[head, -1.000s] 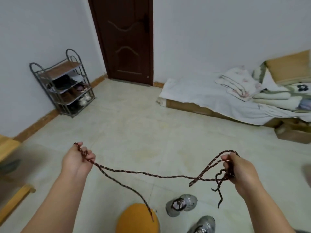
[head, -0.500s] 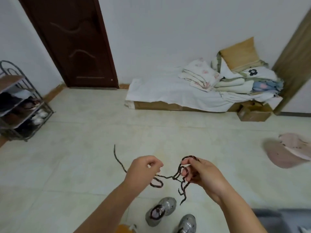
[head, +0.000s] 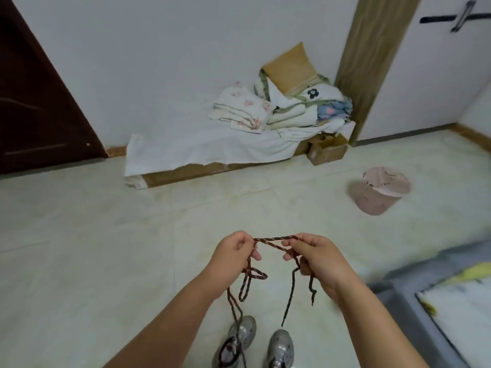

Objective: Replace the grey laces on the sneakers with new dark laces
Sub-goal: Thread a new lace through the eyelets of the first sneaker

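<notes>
I see my left hand and right hand up close together, fingers pinching a dark lace, its ends hanging over two grey sneakers on the floor

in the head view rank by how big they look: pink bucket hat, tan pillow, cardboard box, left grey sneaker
Largest to smallest as they appear:
1. pink bucket hat
2. tan pillow
3. and 4. brown cardboard box and left grey sneaker: look alike; the sneaker is nearer and cut off, so unranked.

dark lace aloft, grey sneakers below
</notes>
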